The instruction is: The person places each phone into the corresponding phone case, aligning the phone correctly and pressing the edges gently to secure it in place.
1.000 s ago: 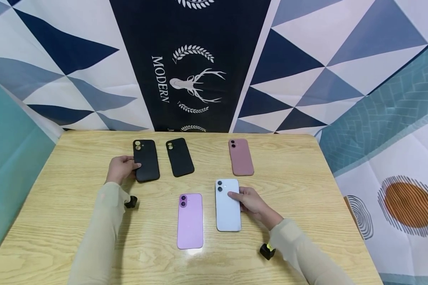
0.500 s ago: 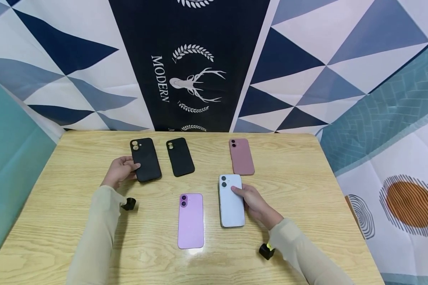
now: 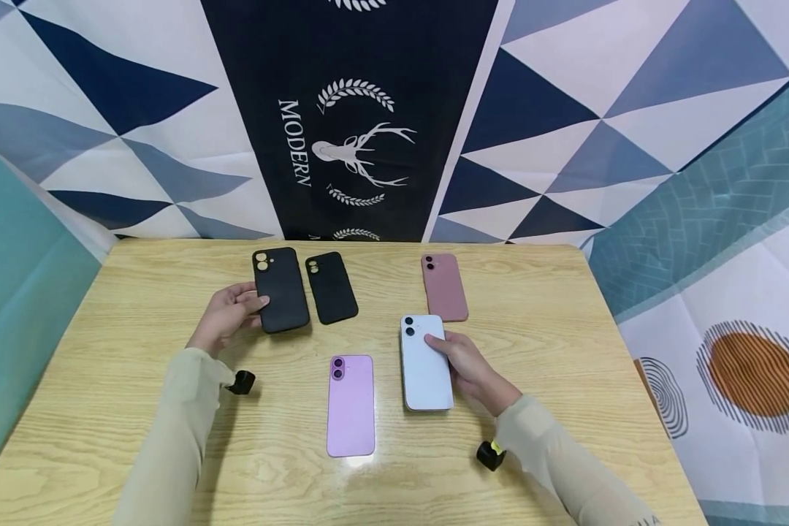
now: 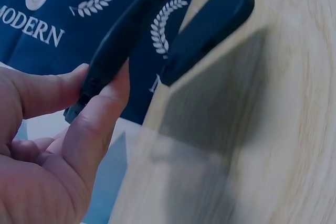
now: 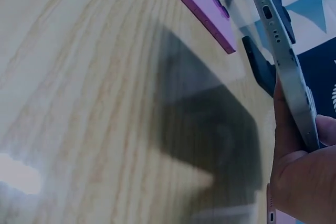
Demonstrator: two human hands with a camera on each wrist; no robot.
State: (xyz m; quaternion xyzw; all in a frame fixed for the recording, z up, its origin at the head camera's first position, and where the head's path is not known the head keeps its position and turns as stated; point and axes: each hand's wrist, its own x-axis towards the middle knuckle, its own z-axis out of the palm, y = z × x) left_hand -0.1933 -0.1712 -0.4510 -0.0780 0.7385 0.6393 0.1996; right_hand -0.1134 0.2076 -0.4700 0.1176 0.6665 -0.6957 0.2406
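In the head view, my left hand (image 3: 230, 314) pinches a black phone case (image 3: 281, 292) by its left edge, thumb on its back. The left wrist view has this case (image 4: 118, 38) raised off the table between thumb and fingers. My right hand (image 3: 472, 369) grips a white phone (image 3: 427, 369) by its right side, thumb lying below the two camera lenses. Seen from the right wrist, the phone's bottom edge (image 5: 286, 59) shows its port, and a shadow falls on the wood beneath. A second black phone case (image 3: 332, 291) lies just right of the held one.
A purple phone (image 3: 351, 409) lies back up, nearer the front, left of the white phone. Behind the white phone lies a dusty-pink phone (image 3: 445, 288). All are on a wooden table (image 3: 138, 307) whose far edge meets a patterned cloth backdrop (image 3: 361, 58).
My left hand has lifted the black phone case and brought it right, toward the second case. My right hand has carried the white phone away from me and a little right.
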